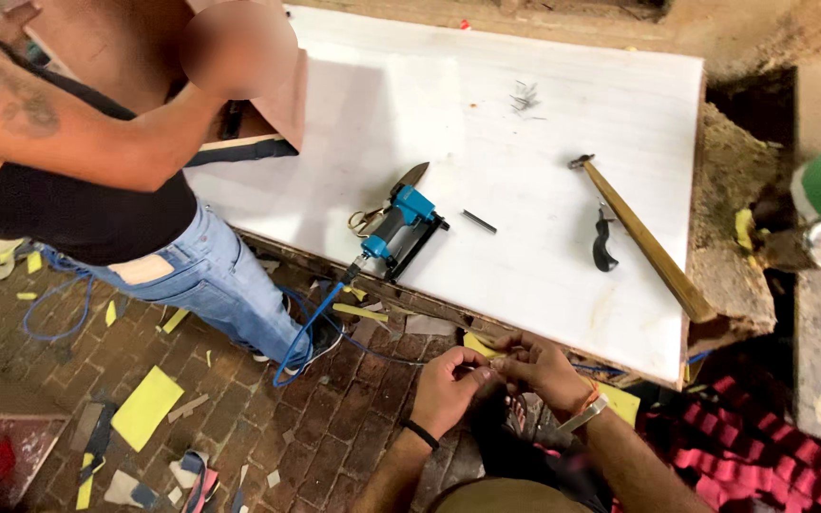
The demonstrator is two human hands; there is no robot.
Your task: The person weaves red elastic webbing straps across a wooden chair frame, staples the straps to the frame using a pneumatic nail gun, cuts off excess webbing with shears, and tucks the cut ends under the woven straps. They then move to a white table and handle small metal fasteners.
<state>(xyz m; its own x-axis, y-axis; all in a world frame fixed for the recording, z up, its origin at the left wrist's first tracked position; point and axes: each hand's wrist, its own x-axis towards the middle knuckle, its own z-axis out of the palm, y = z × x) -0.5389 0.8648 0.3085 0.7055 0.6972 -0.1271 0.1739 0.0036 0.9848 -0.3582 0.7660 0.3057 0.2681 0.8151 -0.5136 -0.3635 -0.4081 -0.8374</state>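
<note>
The person's two hands meet just below the near edge of the white table (563, 85). The left hand (447, 388) and the right hand (545, 369) are both curled in, fingertips pressed together around a tiny thing (494, 362). It is too small to tell what it is. It sits right between the fingertips, over the brick floor (325, 427).

It looks like the person is fiddling with this small piece, getting it ready with both hands. The next move would need a firm pinch, so the piece does not drop onto the floor among the yellow scraps (144, 407).

On the table lie a blue staple gun (399, 224) with a blue hose (311, 328), a hammer (640, 236), a black tool (603, 245) and a short dark strip (478, 221). Another person (97, 180) in jeans leans over the far left side of the table.
</note>
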